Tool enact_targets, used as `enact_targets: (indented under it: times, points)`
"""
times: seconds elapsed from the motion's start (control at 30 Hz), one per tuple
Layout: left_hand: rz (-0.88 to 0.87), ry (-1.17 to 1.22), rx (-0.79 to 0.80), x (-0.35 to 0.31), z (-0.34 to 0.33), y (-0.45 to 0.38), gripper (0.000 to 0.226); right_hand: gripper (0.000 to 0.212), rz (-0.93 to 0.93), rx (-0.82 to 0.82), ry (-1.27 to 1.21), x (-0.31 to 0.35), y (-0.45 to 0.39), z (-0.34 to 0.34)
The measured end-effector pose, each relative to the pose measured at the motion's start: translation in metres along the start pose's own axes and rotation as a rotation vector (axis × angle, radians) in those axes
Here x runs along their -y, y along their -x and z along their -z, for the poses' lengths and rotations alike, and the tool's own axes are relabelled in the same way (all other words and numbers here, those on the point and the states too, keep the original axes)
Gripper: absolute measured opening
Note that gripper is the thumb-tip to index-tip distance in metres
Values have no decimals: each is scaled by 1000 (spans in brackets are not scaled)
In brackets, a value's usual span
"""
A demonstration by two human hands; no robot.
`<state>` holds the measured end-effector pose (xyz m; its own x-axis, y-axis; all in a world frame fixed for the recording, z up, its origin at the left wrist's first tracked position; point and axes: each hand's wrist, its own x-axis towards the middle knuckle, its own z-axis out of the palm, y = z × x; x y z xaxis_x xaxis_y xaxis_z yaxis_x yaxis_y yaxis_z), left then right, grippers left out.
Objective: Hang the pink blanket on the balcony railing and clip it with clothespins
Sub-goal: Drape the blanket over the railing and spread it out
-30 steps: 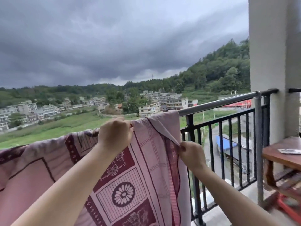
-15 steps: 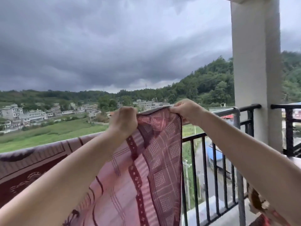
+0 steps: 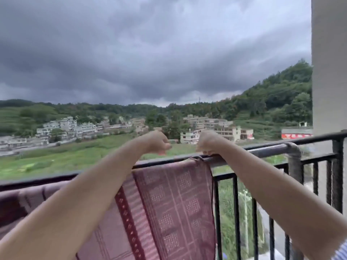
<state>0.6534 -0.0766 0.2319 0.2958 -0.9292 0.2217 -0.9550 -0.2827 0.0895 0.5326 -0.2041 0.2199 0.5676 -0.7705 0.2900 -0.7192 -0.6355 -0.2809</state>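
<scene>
Pink blanket (image 3: 169,209) draped over balcony railing (image 3: 266,149), hanging down inner side w/ maroon grid/checker pattern facing cam; its right edge falls just left of a black baluster, top right corner sits on the rail directly under right hand. Rest of blanket runs left along rail, partly hidden behind left forearm, darker folds at far left. Right hand (image 3: 210,142) on top of rail at that corner, fingers curled tog. & pressed down on cloth edge/rail — looks like pinching the corner, but fingertips face away so exact grip can't tell. Left hand (image 3: 156,142) raised just above rail, a bit apart from right hand, not touching blanket; fingers curled in w/ thumb against them, small reddish-orange bit showing below the fingers — too blurred to ID, can't tell if held. Both forearms bare, reaching fwd. Grey rail bends down into a post at right; white pillar (image 3: 328,72) far right. Beyond: green field, village bldgs, wooded hill, heavy dark cloud.
</scene>
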Motion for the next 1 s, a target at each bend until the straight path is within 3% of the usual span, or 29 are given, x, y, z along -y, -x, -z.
enact_targets:
  times: [0.07,0.1,0.2,0.23,0.37,0.57,0.7,0.73,0.87,1.0]
  points:
    - [-31,31,70,-11,-13,18,36,30,87,-87,-188,-17,18,1]
    - [-59,28,41,-15,-17,24,36,36,145,-206,-286,-24,31,4]
    - [-155,144,-206,-20,-20,47,34,46,302,-469,-295,-37,90,2]
    - [-179,137,-262,-20,-21,54,35,44,331,-461,-287,-39,109,-4]
    - [-304,-36,-346,-19,-37,87,23,38,296,-172,-272,-23,160,-55]
    - [-252,-41,-523,-4,-53,102,24,25,135,-430,-289,-10,148,-80]
    - [-229,62,-584,-8,-51,101,23,33,218,-188,-679,-16,140,-65]
    - [-220,80,-585,-9,-50,100,21,33,216,-196,-694,-14,139,-64]
    - [-180,95,-621,-15,-48,96,6,39,255,-397,-519,-18,137,-54]
    - [-165,10,-712,-56,-53,69,13,34,349,-429,-453,-53,116,-21]
